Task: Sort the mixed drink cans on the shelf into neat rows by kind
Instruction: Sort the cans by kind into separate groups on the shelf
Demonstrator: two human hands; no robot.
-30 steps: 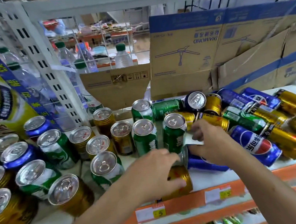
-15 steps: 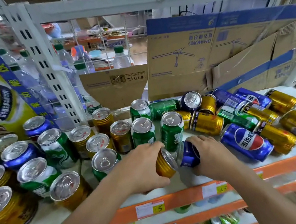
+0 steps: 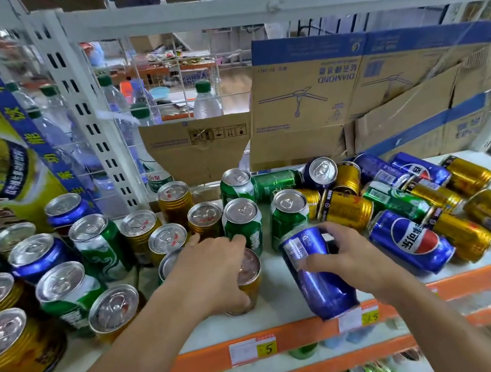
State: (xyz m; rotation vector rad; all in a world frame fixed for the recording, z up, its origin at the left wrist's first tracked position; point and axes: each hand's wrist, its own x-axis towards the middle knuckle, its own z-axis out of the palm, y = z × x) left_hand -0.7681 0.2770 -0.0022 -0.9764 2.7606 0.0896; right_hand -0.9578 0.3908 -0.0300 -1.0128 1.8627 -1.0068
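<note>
My left hand [image 3: 211, 271] holds a gold can [image 3: 248, 282] that stands upright near the front of the white shelf [image 3: 288, 304]. My right hand [image 3: 350, 259] grips a blue can [image 3: 314, 274] tilted over the shelf's front edge. Upright green, gold and blue cans [image 3: 98, 241] stand mixed on the left. A pile of gold, blue and green cans [image 3: 408, 208] lies on its side at the right, with a blue Pepsi can [image 3: 412, 240] at its front.
Cardboard boxes [image 3: 336, 100] stand behind the cans. Water bottles [image 3: 204, 99] sit behind a wire grid and a perforated white post [image 3: 89, 120]. An orange shelf edge [image 3: 293, 335] carries price tags. A lower shelf holds more goods.
Both cans lay end to end between my hands; now the gold can stands upright under my left hand, and the blue can has swung toward the front edge in my right.
</note>
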